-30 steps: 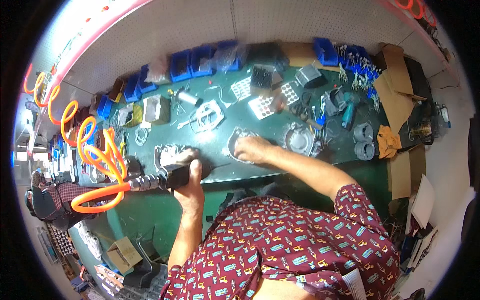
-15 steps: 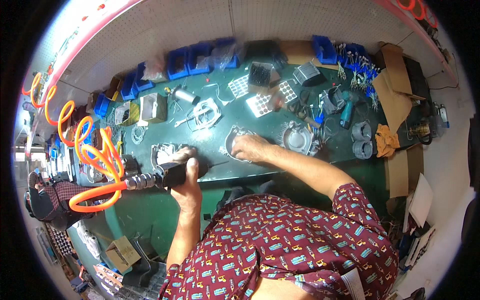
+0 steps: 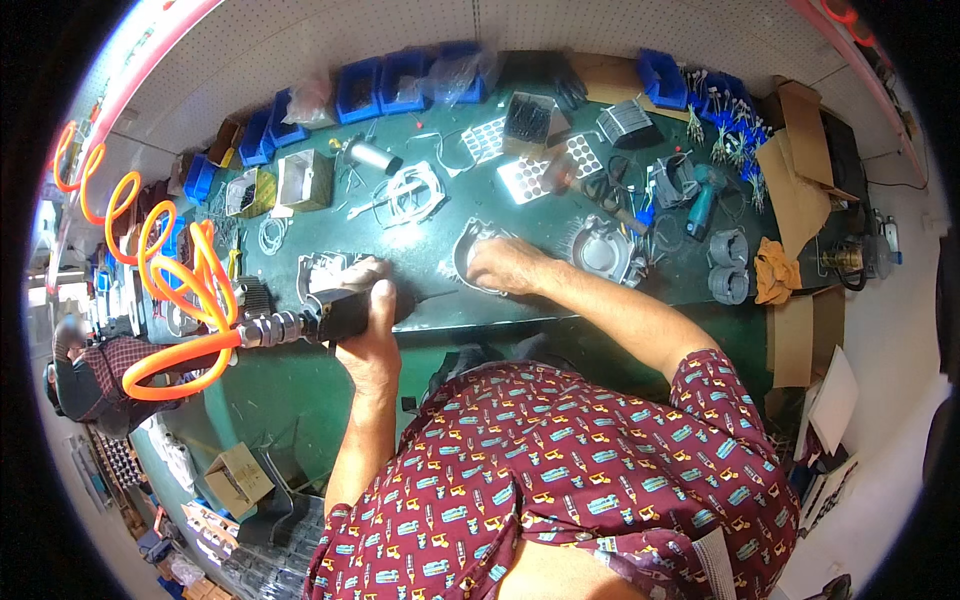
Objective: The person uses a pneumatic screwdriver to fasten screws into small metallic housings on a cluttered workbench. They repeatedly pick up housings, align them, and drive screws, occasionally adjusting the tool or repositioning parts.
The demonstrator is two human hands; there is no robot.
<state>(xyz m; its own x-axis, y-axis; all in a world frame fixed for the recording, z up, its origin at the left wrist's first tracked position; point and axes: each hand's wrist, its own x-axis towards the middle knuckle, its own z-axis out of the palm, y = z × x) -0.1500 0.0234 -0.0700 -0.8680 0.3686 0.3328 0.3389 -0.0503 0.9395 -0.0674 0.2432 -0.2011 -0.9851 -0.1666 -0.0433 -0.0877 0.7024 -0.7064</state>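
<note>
My left hand (image 3: 370,335) is closed around a black air blow gun (image 3: 338,314) near the front edge of the workbench. Its thin nozzle points right, and an orange coiled hose (image 3: 190,345) joins it through a metal coupling. Just behind the gun lies a silver metal casting (image 3: 318,272), partly covered by my left hand. My right hand (image 3: 512,266) grips a round grey metal housing (image 3: 466,246), fingers curled at its inside; the fingertips are hidden. Right of that hand, a second metal housing (image 3: 600,248) with a finned rim lies on the bench.
Behind my hands are a bundled white cable (image 3: 408,197), sheets with round dots (image 3: 522,181) and an open box of small dark parts (image 3: 532,122). Blue bins (image 3: 358,92) line the back. At right lie a teal power tool (image 3: 702,205), grey ring parts (image 3: 728,284) and an orange cloth (image 3: 775,272).
The whole view has shifted, so the bench appears higher in the picture. Both hands keep their holds, on the blow gun and the housing, with little movement relative to the bench.
</note>
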